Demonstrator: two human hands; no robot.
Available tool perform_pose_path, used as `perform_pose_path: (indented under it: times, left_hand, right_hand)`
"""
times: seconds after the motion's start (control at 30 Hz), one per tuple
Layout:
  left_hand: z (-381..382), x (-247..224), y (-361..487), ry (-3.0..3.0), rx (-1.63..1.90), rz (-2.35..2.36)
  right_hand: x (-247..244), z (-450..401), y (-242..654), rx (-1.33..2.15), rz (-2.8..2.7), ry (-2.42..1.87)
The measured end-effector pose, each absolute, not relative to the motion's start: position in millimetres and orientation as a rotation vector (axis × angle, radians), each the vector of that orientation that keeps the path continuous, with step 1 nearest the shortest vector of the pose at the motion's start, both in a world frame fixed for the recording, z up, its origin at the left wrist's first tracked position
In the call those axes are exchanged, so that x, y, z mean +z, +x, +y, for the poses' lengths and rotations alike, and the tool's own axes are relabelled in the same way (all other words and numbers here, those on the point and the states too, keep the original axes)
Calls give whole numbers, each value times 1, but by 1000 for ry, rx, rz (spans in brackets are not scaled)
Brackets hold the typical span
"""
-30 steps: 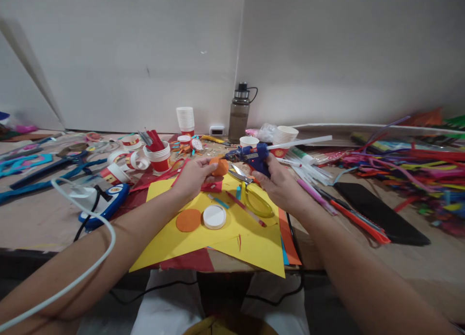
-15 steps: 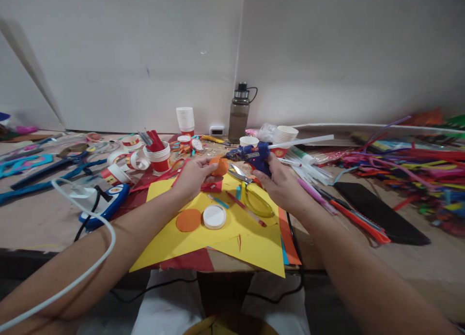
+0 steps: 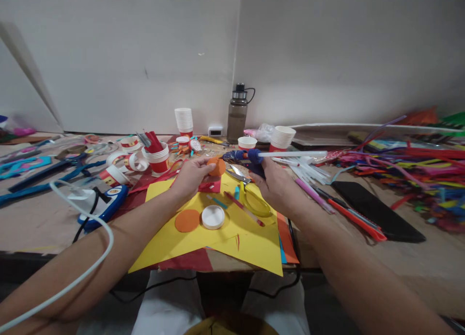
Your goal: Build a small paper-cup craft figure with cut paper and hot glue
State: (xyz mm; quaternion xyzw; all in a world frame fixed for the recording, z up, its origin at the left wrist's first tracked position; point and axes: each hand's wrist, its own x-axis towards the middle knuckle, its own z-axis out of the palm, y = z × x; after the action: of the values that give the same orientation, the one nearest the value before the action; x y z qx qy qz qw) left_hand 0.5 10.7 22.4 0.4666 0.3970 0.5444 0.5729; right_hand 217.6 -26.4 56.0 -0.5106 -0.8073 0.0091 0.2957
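Between the thumb and fingers of my left hand (image 3: 194, 176) is an orange paper disc (image 3: 217, 167), raised above the table. My right hand (image 3: 274, 182) is wrapped round a blue hot glue gun (image 3: 255, 161); a long white glue stick (image 3: 294, 154) sticks out of its back. The gun's nozzle points left, at the disc's upper edge; I cannot tell whether they touch. Below lie yellow sheets of paper (image 3: 167, 245), with a second orange disc (image 3: 187, 220) and a round white lid (image 3: 213, 217) side by side. Yellow-handled scissors (image 3: 256, 202) and a red pencil (image 3: 244, 208) lie nearby.
A dark water bottle (image 3: 237, 114) stands by the back wall, near stacked paper cups (image 3: 184, 121). To the left are a blue power strip (image 3: 105, 209) and a white cable (image 3: 109, 245). At right lie a red cutter (image 3: 358, 221), a black phone-like slab (image 3: 378, 211) and colourful pipe cleaners (image 3: 414, 175).
The glue gun has tilted, its glue stick now nearly level and its nozzle closer to the disc's top edge. My left hand still holds the disc in nearly the same place.
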Motion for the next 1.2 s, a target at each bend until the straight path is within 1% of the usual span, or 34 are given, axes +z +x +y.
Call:
perform_pose_path:
  times: [0.23, 0.37, 0.87, 1.0, 1.2]
  left_hand:
    - [11, 27, 2, 1028, 1285, 938]
    - [11, 26, 2, 1033, 1266, 927]
    - [12, 24, -1, 1070, 1256, 927]
    - [12, 26, -2, 1059, 1287, 875]
    - [14, 24, -3, 1040, 1285, 840]
  right_hand:
    - [57, -26, 218, 103, -2117, -1285]
    - [59, -26, 216, 131, -2141, -1321]
    - [56, -27, 218, -5, -2149, -1326]
    - [58, -22, 223, 34, -2037, -1452]
    - [48, 6, 253, 127, -1799, -1852]
